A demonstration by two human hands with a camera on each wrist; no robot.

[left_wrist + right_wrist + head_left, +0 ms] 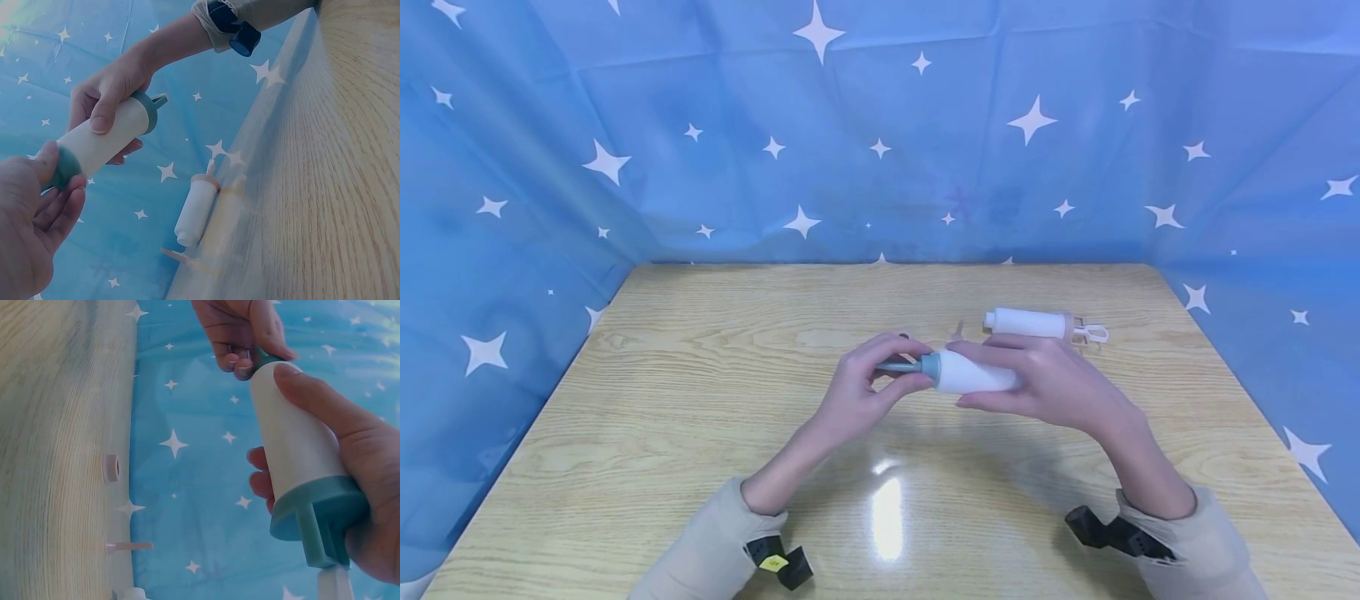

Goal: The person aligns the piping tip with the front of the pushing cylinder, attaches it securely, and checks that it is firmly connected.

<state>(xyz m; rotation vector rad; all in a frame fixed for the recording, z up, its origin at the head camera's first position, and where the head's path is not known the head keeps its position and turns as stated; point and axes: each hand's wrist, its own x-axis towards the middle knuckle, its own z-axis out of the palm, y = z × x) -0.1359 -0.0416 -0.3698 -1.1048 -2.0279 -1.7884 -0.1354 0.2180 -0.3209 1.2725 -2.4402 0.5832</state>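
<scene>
Above the table, both hands hold a white syringe-like tube (973,373) with teal ends. My left hand (868,379) pinches its teal tip end (67,167) between thumb and fingers; a thin teal nozzle (898,367) sticks out toward the left in the head view. Around the white body curls my right hand (1048,375), its thumb along the side. In the right wrist view the other end shows a teal collar (322,503) with a bracket and a white piece below it. The left fingers hide part of the tip.
A similar white tube with a pink collar (1026,322) lies on the wooden table (700,400) behind the right hand. Near it are a small pinkish nozzle (128,546) and a pinkish ring (112,468). A blue star-print curtain (880,183) surrounds the table's back and sides.
</scene>
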